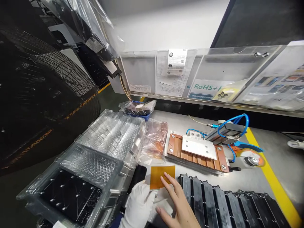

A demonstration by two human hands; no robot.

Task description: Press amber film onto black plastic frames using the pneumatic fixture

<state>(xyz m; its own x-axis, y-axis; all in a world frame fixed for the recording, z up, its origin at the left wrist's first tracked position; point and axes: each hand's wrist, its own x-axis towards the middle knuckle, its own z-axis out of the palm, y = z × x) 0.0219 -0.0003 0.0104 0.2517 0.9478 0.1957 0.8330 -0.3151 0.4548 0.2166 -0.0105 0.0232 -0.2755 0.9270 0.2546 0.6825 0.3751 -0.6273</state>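
An amber film sheet (157,176) lies in front of me, its lower edge close to both hands. My left hand (138,204), in a white glove, has its fingers curled together at the sheet's lower left corner. My right hand (177,201) is bare, with its fingers spread; the index and middle fingertips are over the sheet and seem to touch it. The thumb points left, apart from the other fingers. White crumpled material (163,205) shows between the hands. A black flat object (139,177) lies just left of the sheet.
Clear plastic trays (114,133) with black parts (71,193) stand at left. Behind the sheet lies a bag of amber sheets (155,136). A copper-coloured fixture (174,145) with blue air hoses (247,122) is at right. Black ribbed parts (209,196) fill the near right.
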